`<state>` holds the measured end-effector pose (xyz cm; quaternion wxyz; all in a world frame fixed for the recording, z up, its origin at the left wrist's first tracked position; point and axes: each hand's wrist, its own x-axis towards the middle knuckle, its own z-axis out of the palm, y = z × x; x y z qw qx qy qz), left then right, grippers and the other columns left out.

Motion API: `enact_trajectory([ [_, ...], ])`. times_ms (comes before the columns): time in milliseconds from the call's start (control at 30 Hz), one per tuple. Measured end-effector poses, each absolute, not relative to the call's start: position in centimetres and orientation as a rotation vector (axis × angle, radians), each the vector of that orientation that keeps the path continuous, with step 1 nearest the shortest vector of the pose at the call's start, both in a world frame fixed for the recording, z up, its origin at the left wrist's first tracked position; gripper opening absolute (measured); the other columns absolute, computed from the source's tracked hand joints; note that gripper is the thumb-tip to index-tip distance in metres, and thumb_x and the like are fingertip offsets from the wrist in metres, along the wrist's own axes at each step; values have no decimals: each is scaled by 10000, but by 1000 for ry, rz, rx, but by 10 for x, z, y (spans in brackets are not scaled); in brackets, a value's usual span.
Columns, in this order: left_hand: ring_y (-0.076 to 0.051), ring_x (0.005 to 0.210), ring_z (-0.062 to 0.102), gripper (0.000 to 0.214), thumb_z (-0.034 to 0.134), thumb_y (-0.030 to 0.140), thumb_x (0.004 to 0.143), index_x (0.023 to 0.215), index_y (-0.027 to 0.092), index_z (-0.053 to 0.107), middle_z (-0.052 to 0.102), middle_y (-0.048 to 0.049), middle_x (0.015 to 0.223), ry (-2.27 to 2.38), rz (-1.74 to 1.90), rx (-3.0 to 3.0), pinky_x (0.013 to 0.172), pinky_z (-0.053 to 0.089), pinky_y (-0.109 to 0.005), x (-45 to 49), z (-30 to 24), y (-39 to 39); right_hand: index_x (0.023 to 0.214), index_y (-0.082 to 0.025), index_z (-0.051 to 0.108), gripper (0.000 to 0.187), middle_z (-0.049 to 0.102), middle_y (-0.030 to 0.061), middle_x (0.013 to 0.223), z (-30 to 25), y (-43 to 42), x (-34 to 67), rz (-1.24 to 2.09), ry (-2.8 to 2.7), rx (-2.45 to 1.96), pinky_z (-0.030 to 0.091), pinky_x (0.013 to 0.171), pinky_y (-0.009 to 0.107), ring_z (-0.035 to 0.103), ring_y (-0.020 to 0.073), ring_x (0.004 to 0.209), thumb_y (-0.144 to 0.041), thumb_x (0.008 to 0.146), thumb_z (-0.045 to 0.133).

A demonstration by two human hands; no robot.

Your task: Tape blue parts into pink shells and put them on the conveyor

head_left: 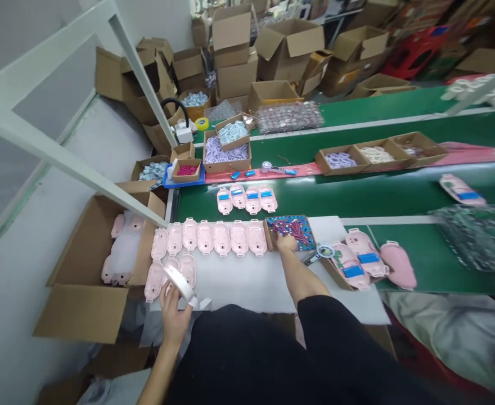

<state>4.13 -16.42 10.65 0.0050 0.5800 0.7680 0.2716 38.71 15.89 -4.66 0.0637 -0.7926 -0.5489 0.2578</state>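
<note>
My left hand (175,316) grips a roll of white tape (179,283), its loose end hanging to the right, above the front row of pink plastic shells (153,281). Reaching forward, my right hand (287,242) has its bent fingers inside a shallow cardboard box (270,235) of blue parts with red wires (300,229). The fingertips are closed among the wires, and what they pinch is too small to make out. A longer row of open pink shells (221,238) lies between my hands on a white sheet (234,281).
Pink shells with blue blocks (253,199) lie on the green conveyor (298,197). At right are more filled shells (359,273), a round-headed part (325,251) and a co-worker's sleeve (458,320). A large carton (82,247) stands left, near a white metal post (140,79).
</note>
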Motion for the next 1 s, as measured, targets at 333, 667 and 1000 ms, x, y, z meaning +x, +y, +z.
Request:
enact_trajectory([
  [333, -362, 1344, 482, 445, 556, 118, 851, 1266, 186, 702, 681, -145, 1252, 2253, 486, 2000, 1175, 359, -613, 45, 80, -186, 826, -212, 609, 316, 749, 82, 916, -20, 68, 364, 1274, -561, -1468, 598, 792, 394, 723, 275, 907, -521, 775, 649],
  [667, -379, 1399, 386, 669, 502, -15, 788, 1380, 261, 650, 655, -100, 1325, 2134, 337, 2081, 1115, 459, -565, 46, 83, -188, 917, -257, 505, 390, 750, 48, 1002, 60, -39, 254, 1865, -1277, -1030, 563, 956, 465, 732, 254, 985, -521, 811, 773],
  [1000, -384, 1397, 370, 678, 479, -17, 792, 1387, 261, 648, 652, -99, 1314, 2256, 375, 1956, 1093, 480, -543, 52, 81, -205, 1143, -242, 702, 514, 758, 60, 1086, 57, -66, 240, 1682, -1676, -1102, 575, 962, 450, 715, 253, 968, -482, 716, 857],
])
